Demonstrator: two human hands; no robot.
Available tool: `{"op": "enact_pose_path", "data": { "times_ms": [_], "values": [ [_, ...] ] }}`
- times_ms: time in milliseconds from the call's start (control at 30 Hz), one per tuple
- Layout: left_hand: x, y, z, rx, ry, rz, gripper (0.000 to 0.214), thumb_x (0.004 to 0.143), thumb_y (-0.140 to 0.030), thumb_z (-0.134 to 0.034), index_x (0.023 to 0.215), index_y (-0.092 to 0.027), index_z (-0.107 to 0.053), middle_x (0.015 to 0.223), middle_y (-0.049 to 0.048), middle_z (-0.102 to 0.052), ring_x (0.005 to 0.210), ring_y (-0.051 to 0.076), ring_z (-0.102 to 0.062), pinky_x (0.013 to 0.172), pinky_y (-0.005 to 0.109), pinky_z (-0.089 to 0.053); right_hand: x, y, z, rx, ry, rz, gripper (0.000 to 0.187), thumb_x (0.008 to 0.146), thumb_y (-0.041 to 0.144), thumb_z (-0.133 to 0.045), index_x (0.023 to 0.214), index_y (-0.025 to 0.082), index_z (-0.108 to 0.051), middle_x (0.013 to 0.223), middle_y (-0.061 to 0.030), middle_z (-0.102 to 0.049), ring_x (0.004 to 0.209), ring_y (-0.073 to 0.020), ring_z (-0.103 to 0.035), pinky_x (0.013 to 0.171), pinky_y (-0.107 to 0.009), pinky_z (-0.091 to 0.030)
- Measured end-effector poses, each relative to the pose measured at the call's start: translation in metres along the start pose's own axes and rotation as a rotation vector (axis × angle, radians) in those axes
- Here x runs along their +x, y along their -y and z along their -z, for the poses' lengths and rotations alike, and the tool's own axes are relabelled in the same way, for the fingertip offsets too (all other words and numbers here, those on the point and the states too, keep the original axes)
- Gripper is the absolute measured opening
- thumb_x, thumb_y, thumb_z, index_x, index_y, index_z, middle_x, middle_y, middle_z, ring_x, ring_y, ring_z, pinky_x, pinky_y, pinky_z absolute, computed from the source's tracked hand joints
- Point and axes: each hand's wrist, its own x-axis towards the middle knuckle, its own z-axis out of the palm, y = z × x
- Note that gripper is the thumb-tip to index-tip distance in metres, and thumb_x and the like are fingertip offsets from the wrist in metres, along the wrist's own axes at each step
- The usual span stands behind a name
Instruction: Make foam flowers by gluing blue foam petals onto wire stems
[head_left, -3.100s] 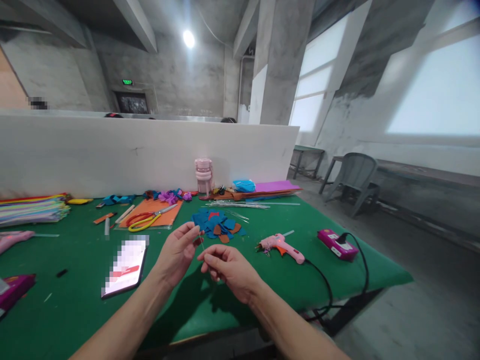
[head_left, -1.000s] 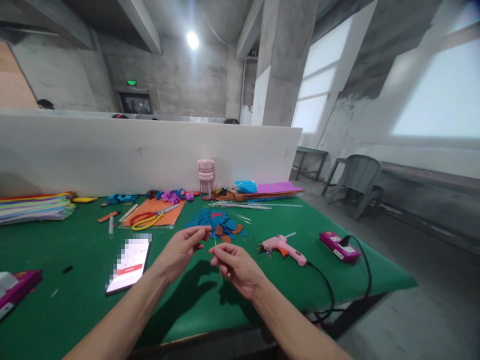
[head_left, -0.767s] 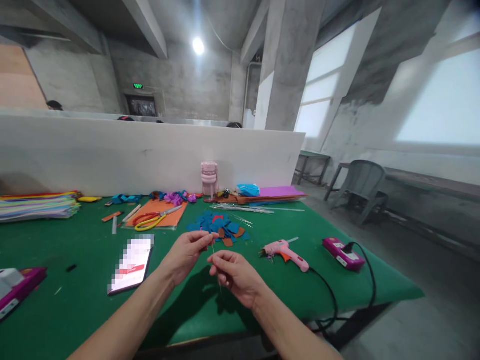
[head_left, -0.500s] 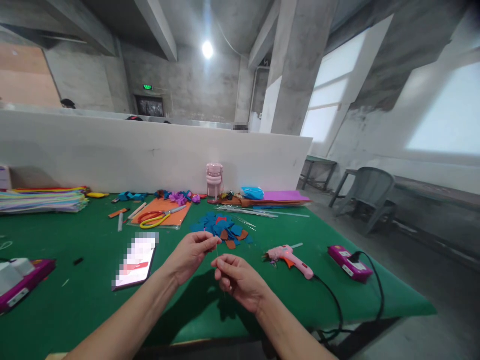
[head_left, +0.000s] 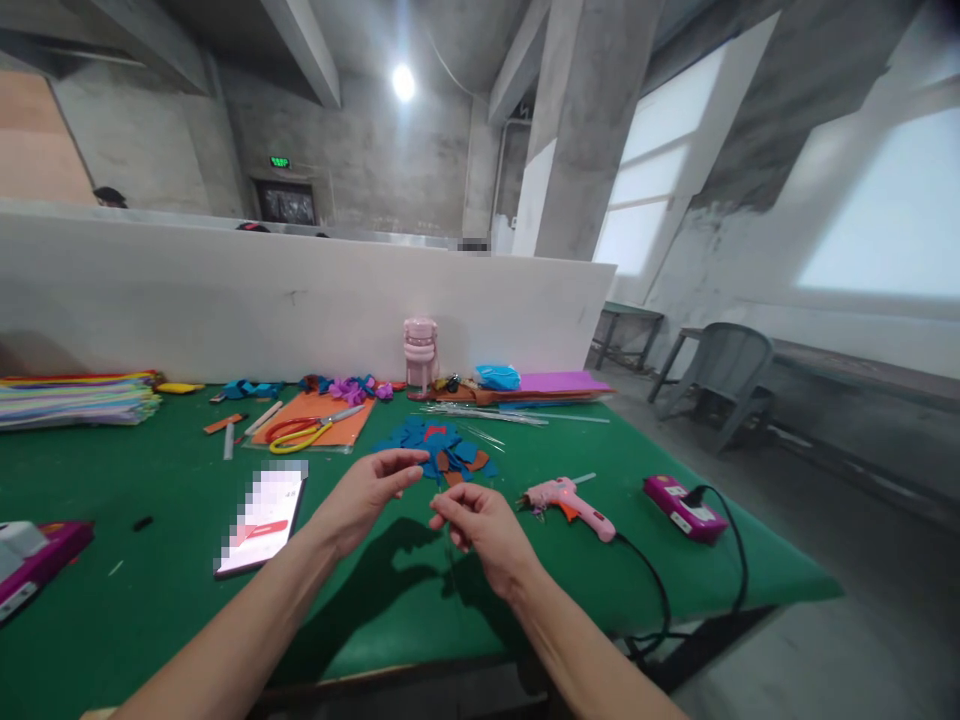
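My right hand point(head_left: 480, 525) pinches a thin wire point(head_left: 451, 567) between thumb and fingertips. The wire is faint; a short end stands above the fingertips and the longer part hangs below the hand. To its left, my left hand point(head_left: 367, 490) is open, thumb and fingers apart, with nothing visible between them. Its fingertips are close to a pile of blue cut pieces point(head_left: 409, 436), which has some brown pieces and a red one in it. Right of my right hand lies a pink hot glue gun point(head_left: 570, 497) with a glue stick in its back.
A phone point(head_left: 270, 515) lies left of my left forearm. Scissors point(head_left: 311, 432) rest on an orange sheet point(head_left: 352, 430). Thin wires point(head_left: 487, 414) lie behind the pile, near a pink bottle point(head_left: 421, 355). Magenta power strips point(head_left: 684, 507) sit at both sides; the glue gun's cord hangs over the front edge.
My left hand has let go of the wire's upper end and its fingers have opened. My right hand still pinches the wire. The view has shifted slightly.
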Motion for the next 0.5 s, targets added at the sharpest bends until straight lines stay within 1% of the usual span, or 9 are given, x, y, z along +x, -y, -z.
{"op": "enact_pose_path", "data": {
  "times_ms": [67, 167, 267, 333, 400, 500],
  "values": [
    [0.002, 0.001, 0.002, -0.015, -0.003, 0.008, 0.033, 0.060, -0.034, -0.073, 0.088, -0.016, -0.068, 0.076, 0.0030, -0.062, 0.066, 0.011, -0.048, 0.059, 0.022, -0.035, 0.000, 0.000, 0.000, -0.012, 0.037, -0.024, 0.028, 0.065, 0.040, -0.067, 0.067, 0.013, -0.058, 0.060, -0.0017, -0.065, 0.039, -0.0031, -0.038, 0.039, -0.017, -0.025],
    [0.003, 0.002, -0.001, -0.043, 0.008, 0.026, 0.025, 0.059, -0.033, -0.074, 0.075, -0.015, -0.068, 0.064, -0.0004, -0.057, 0.059, 0.008, -0.044, 0.057, 0.022, -0.033, -0.001, -0.001, -0.001, -0.025, 0.095, -0.058, 0.028, 0.065, 0.040, -0.067, 0.068, 0.014, -0.058, 0.061, -0.0018, -0.065, 0.039, -0.0032, -0.039, 0.039, -0.017, -0.024],
    [0.002, 0.002, -0.006, -0.040, -0.019, 0.016, 0.022, 0.056, -0.033, -0.075, 0.063, -0.015, -0.066, 0.057, -0.0027, -0.054, 0.055, 0.008, -0.042, 0.055, 0.022, -0.032, -0.001, -0.002, -0.002, -0.021, 0.142, -0.069, 0.028, 0.064, 0.040, -0.067, 0.071, 0.014, -0.059, 0.064, -0.0027, -0.066, 0.042, -0.0039, -0.042, 0.042, -0.018, -0.028],
    [0.001, 0.002, -0.008, -0.028, -0.049, 0.005, 0.023, 0.055, -0.034, -0.075, 0.062, -0.015, -0.065, 0.057, -0.0028, -0.055, 0.055, 0.008, -0.043, 0.055, 0.022, -0.033, -0.001, -0.001, -0.003, -0.011, 0.122, -0.047, 0.030, 0.063, 0.038, -0.069, 0.080, 0.015, -0.060, 0.065, -0.0027, -0.067, 0.045, -0.0049, -0.044, 0.047, -0.019, -0.032],
    [0.000, 0.001, -0.010, -0.012, -0.063, 0.004, 0.024, 0.055, -0.036, -0.075, 0.063, -0.015, -0.065, 0.060, -0.0017, -0.057, 0.058, 0.009, -0.045, 0.056, 0.022, -0.034, 0.000, 0.000, -0.004, 0.001, 0.059, 0.002, 0.033, 0.062, 0.036, -0.071, 0.084, 0.016, -0.059, 0.064, -0.0021, -0.067, 0.049, -0.0065, -0.048, 0.052, -0.020, -0.034],
    [-0.002, 0.001, -0.013, 0.019, -0.067, -0.007, 0.026, 0.055, -0.037, -0.074, 0.063, -0.015, -0.065, 0.063, 0.0001, -0.058, 0.060, 0.010, -0.047, 0.057, 0.022, -0.035, 0.002, 0.001, -0.005, -0.014, -0.024, 0.079, 0.027, 0.062, 0.036, -0.070, 0.076, 0.015, -0.060, 0.061, -0.0021, -0.066, 0.054, -0.0087, -0.051, 0.054, -0.021, -0.036]
  ]
}}
